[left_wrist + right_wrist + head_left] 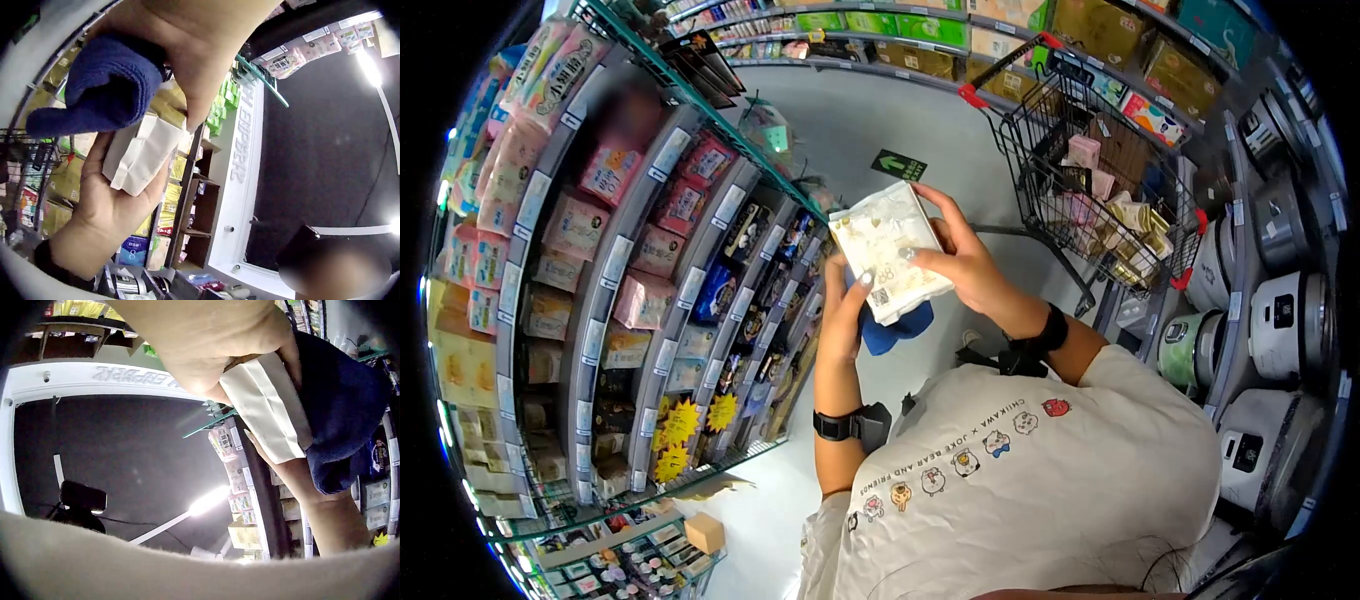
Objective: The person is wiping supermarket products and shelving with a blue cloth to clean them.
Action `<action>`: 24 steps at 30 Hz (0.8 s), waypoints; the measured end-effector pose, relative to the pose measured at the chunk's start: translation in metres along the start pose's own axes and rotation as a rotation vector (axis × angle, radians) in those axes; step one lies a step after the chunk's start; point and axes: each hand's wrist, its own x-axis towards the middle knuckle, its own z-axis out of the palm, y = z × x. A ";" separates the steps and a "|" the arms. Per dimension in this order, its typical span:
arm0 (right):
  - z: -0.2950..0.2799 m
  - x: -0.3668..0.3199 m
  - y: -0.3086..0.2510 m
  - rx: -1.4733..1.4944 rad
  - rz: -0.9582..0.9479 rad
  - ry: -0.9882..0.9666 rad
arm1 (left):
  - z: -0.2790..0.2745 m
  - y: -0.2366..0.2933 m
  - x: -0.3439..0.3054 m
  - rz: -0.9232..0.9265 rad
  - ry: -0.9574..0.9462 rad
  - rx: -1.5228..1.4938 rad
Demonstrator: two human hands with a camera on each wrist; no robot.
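Observation:
A white package with gold print is held between both hands in the head view. The left hand grips its left edge, thumb on the face. My right hand grips the right side, thumb lying across the front. Beneath the package hangs a dark blue cloth item. In the left wrist view, the blue cloth is rolled beside the package's white folded end, with the right hand around it. The right wrist view shows the package's white side against the blue cloth.
Shelves of packaged goods rise at the left. A black cart with red corners holds several packs at the upper right. Rice cookers line the right shelves. A green floor sign lies beyond the hands.

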 end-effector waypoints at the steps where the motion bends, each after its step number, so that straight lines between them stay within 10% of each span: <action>1: 0.001 -0.001 -0.004 0.053 0.041 -0.018 | 0.002 0.002 -0.001 -0.018 -0.004 -0.007; 24: -0.020 0.001 -0.003 0.084 0.289 -0.138 | 0.007 -0.004 -0.003 -0.316 0.035 0.066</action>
